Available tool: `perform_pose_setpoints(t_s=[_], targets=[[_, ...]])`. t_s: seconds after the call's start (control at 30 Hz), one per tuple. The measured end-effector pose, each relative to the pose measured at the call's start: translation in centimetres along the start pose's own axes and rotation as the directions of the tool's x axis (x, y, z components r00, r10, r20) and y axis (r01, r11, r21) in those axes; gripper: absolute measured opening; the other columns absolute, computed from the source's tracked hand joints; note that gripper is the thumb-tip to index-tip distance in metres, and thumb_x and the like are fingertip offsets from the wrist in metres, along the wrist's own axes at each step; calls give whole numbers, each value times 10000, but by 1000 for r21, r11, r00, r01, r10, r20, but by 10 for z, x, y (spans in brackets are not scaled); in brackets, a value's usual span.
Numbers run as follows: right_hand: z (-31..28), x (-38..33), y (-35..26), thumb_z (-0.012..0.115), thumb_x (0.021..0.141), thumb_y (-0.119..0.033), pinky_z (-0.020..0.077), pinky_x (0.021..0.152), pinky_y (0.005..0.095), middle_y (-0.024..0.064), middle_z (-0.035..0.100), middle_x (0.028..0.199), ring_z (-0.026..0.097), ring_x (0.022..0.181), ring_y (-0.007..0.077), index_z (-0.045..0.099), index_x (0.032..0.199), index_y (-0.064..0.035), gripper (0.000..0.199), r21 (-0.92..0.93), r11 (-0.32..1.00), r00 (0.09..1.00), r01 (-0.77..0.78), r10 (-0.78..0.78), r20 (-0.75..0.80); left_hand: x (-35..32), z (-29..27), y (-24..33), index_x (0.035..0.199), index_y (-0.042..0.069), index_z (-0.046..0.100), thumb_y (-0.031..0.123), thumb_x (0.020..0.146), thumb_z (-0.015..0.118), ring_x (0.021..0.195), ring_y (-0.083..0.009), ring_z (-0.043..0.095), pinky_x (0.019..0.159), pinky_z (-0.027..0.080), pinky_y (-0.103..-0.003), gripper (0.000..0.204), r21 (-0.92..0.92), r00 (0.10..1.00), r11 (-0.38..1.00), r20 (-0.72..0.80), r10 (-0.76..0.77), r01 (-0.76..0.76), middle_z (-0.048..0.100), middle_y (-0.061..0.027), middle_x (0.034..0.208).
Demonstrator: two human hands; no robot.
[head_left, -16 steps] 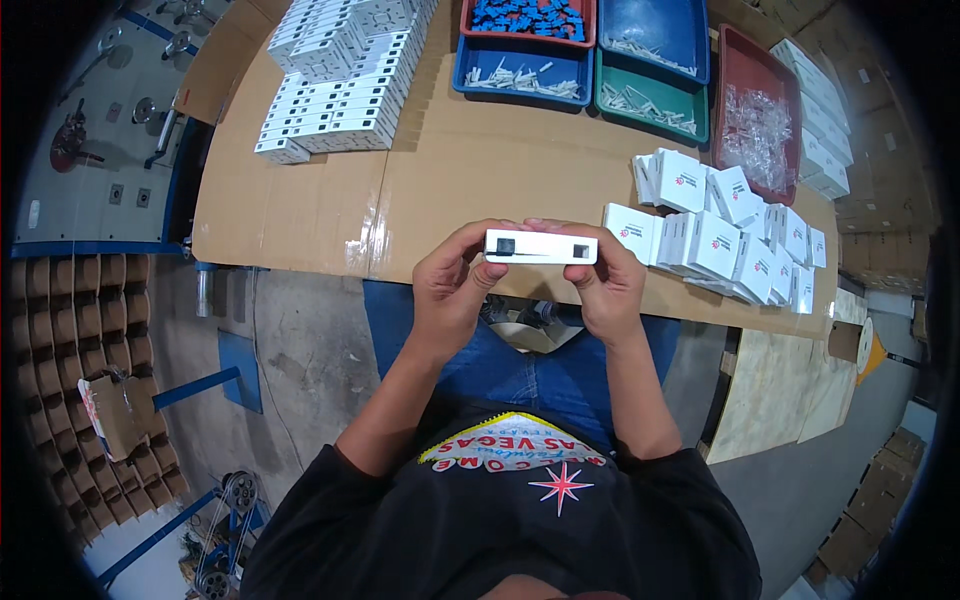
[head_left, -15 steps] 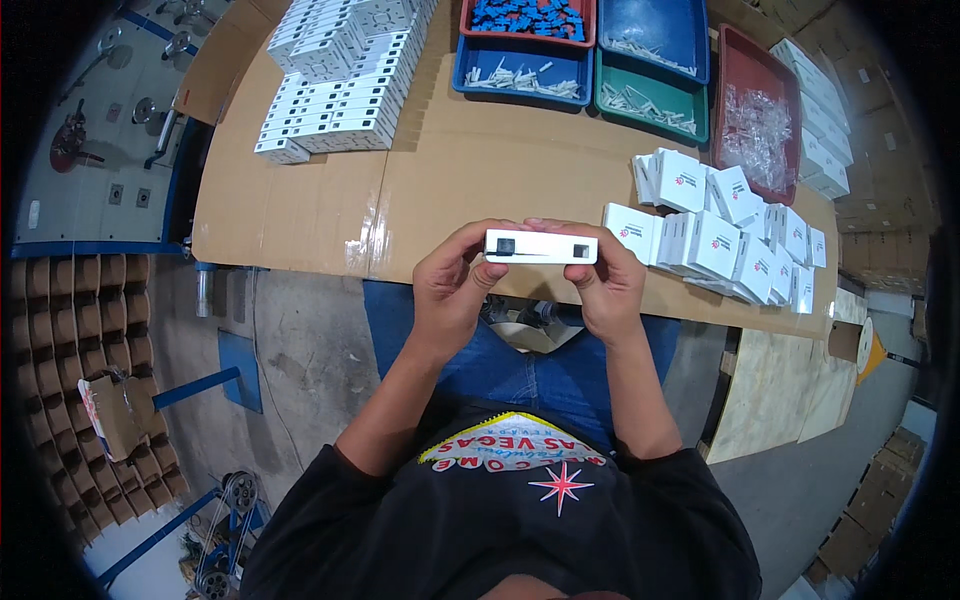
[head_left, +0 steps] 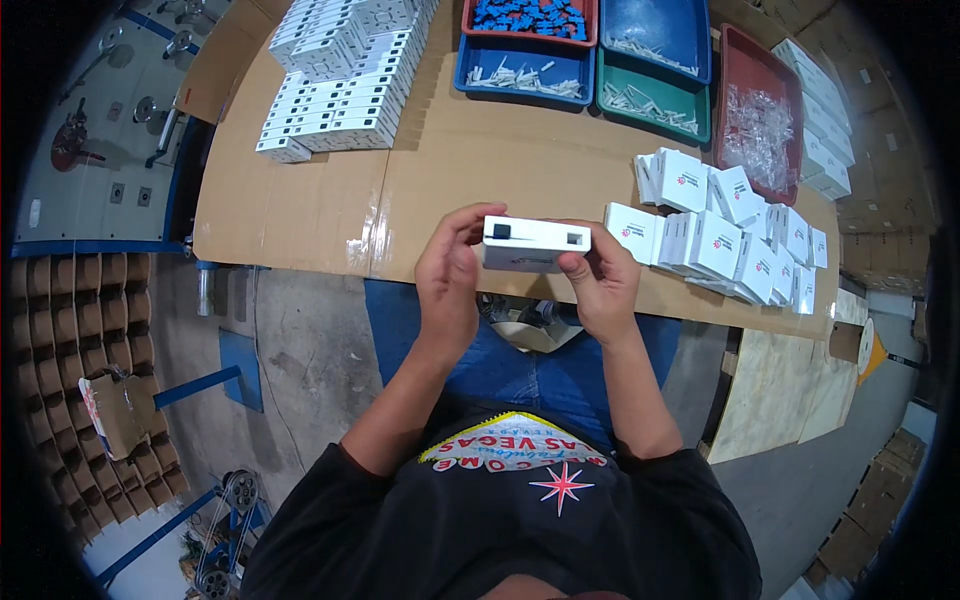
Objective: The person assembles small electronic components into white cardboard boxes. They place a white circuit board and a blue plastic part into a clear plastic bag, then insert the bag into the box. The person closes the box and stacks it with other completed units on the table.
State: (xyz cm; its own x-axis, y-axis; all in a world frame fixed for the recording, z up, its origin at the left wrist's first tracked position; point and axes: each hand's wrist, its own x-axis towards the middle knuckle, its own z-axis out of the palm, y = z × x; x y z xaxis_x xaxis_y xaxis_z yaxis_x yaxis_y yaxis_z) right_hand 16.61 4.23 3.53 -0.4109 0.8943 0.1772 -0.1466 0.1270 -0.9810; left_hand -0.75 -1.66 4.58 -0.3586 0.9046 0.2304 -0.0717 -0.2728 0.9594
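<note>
Head view shows both the left hand (head_left: 447, 275) and right hand (head_left: 600, 285) closed around one white box (head_left: 535, 243), with finished boxes (head_left: 335, 75) stacked far left and small cartons (head_left: 725, 235) waiting at right.

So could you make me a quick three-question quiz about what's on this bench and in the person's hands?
1. True or false: both hands, the left hand and the right hand, hold the white box.
2. What colour is the tray directly below the top-right blue tray? A) green B) yellow C) black
3. Fill in: the loose small white boxes lie to the person's ____.

Key: 1 true; 2 A; 3 right.
</note>
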Motion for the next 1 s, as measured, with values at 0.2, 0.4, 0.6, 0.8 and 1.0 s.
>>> perform_pose_setpoints(t_s=[0.2,0.4,0.6,0.8,1.0], targets=[[20,2,8,819,909,-179,560,825,308,136,755,1029,729,931,208,718,1099,43,309,-252,951,983,181,-178,35,23,5,-13,733,41,532,419,1155,318,662,-92,482,641,398,-289,606,83,932,980,-331,-146,183,530,-14,684],[30,1,13,835,892,-206,562,778,304,136,748,1004,731,885,220,715,1083,33,328,-231,940,968,250,-244,57,26,8,-9,645,83,443,414,1156,311,570,-72,379,559,310,-272,624,-4,915,993,-389,-109,117,423,19,585],[36,-3,15,832,899,-223,560,743,307,139,746,995,728,842,224,698,1107,16,345,-210,939,962,270,-258,87,23,2,-9,662,89,407,380,1152,298,534,-107,373,546,316,-290,580,63,901,993,-429,-60,97,424,-19,582],[34,-5,18,805,927,-269,545,712,336,154,740,940,703,764,240,653,1134,13,381,-228,964,984,136,-105,142,27,11,-7,626,74,437,401,1156,314,558,-76,356,552,295,-282,635,56,847,996,-532,-23,62,419,19,586],[28,-7,26,773,957,-267,540,721,314,155,725,890,690,758,219,641,1119,16,351,-259,966,975,16,42,216,24,0,-7,627,83,406,409,1150,303,595,-107,350,599,291,-300,624,107,891,986,-449,-69,130,411,-15,602]])
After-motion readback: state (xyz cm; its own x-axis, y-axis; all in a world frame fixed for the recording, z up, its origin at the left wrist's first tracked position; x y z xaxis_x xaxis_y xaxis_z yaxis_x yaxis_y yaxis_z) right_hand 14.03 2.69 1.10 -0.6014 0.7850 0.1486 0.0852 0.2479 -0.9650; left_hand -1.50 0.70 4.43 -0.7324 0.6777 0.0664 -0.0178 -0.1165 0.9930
